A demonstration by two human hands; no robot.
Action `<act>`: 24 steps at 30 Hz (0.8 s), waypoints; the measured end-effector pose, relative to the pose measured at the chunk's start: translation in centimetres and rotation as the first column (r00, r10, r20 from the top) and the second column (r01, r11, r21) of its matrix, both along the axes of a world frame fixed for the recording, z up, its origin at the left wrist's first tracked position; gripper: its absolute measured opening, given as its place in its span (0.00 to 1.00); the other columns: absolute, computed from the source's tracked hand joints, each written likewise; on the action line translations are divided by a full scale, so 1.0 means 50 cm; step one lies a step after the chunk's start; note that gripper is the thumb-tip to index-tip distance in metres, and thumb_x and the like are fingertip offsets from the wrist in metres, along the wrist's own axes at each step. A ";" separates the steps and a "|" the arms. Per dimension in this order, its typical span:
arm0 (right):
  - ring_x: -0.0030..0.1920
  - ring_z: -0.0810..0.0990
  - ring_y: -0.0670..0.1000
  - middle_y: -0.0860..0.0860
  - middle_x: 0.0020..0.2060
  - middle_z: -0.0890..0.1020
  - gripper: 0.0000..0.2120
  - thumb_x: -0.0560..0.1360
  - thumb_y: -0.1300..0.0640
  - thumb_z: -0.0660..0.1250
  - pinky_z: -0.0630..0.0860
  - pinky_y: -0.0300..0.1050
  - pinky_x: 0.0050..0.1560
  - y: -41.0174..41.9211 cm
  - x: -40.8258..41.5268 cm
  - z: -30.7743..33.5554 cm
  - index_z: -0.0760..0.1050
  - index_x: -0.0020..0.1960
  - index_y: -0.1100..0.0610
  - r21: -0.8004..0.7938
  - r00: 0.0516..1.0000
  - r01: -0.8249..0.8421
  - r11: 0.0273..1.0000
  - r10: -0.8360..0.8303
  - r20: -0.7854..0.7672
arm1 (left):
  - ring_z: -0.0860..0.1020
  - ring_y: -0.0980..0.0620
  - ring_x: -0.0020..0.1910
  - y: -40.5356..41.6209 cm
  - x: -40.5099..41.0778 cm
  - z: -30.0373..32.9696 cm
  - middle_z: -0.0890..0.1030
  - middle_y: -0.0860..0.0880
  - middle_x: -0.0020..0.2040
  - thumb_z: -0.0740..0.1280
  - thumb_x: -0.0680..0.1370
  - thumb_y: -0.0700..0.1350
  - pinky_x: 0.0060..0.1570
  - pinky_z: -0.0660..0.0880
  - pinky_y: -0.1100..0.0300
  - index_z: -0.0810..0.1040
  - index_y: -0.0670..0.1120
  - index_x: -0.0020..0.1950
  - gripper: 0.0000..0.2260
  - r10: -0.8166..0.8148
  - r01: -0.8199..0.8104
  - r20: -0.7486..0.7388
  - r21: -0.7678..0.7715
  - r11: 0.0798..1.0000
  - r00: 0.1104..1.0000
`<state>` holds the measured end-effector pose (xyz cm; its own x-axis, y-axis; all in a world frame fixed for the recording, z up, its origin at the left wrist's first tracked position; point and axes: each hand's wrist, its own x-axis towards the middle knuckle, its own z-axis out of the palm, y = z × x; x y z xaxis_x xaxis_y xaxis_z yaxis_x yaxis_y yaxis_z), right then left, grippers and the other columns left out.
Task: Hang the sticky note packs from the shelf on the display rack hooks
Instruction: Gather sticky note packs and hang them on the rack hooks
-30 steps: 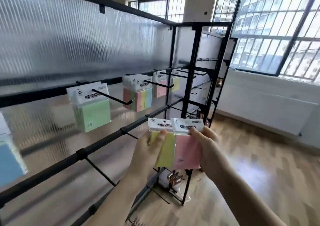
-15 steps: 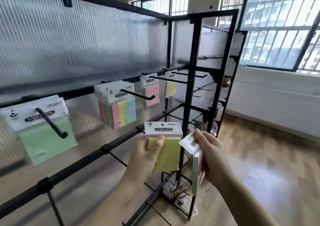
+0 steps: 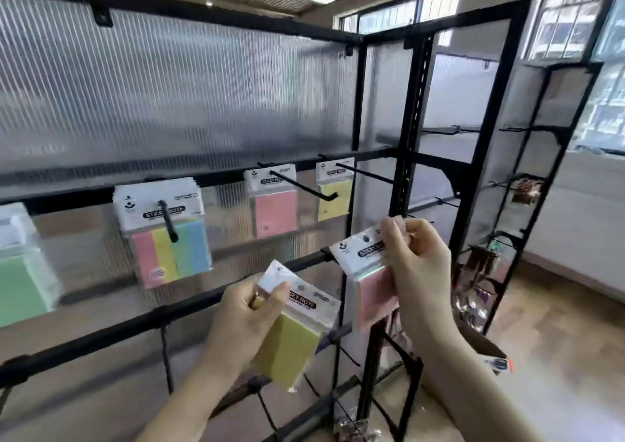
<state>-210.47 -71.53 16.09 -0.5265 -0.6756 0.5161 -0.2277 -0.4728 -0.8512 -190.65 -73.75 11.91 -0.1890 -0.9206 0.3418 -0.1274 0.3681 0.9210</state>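
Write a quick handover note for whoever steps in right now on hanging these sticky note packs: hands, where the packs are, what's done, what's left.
Left hand grips a yellow pack by its header, tilted, low in front of the lower rail.
Right hand pinches a pink pack by its header, raised towards the upper hooks, not yet on one.
Done: on the upper rail hang a green pack, a multicolour stack, a pink hung pack and a yellow hung pack.
Left: hang both held packs, likely pink on the pink hook, yellow on the yellow hook. The source shelf is out of view.
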 end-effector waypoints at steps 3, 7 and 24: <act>0.32 0.72 0.40 0.42 0.31 0.76 0.09 0.76 0.53 0.68 0.69 0.32 0.34 -0.026 0.003 0.024 0.73 0.39 0.53 -0.064 0.996 -0.051 0.997 0.047 -0.071 | 0.81 0.49 0.37 0.003 -0.008 0.025 0.83 0.49 0.38 0.64 0.67 0.68 0.37 0.73 0.63 0.78 0.55 0.47 0.19 0.044 -0.038 0.095 -0.070 0.997 0.995; 0.33 0.73 0.39 0.38 0.33 0.77 0.09 0.78 0.57 0.66 0.69 0.30 0.35 -0.051 0.023 0.047 0.72 0.39 0.51 -0.125 0.987 -0.142 0.982 0.130 -0.099 | 0.78 0.62 0.35 0.016 -0.028 0.076 0.82 0.59 0.39 0.62 0.70 0.68 0.36 0.69 0.76 0.78 0.60 0.46 0.16 0.130 -0.096 0.153 -0.213 0.972 0.980; 0.32 0.69 0.40 0.46 0.31 0.74 0.11 0.77 0.58 0.66 0.67 0.30 0.35 -0.140 0.020 0.063 0.72 0.37 0.56 -0.107 0.962 -0.255 0.961 0.241 -0.128 | 0.68 0.61 0.25 -0.037 -0.078 0.132 0.71 0.60 0.24 0.62 0.74 0.58 0.27 0.61 0.71 0.78 0.49 0.34 0.16 0.298 -0.215 0.164 -0.391 0.895 0.940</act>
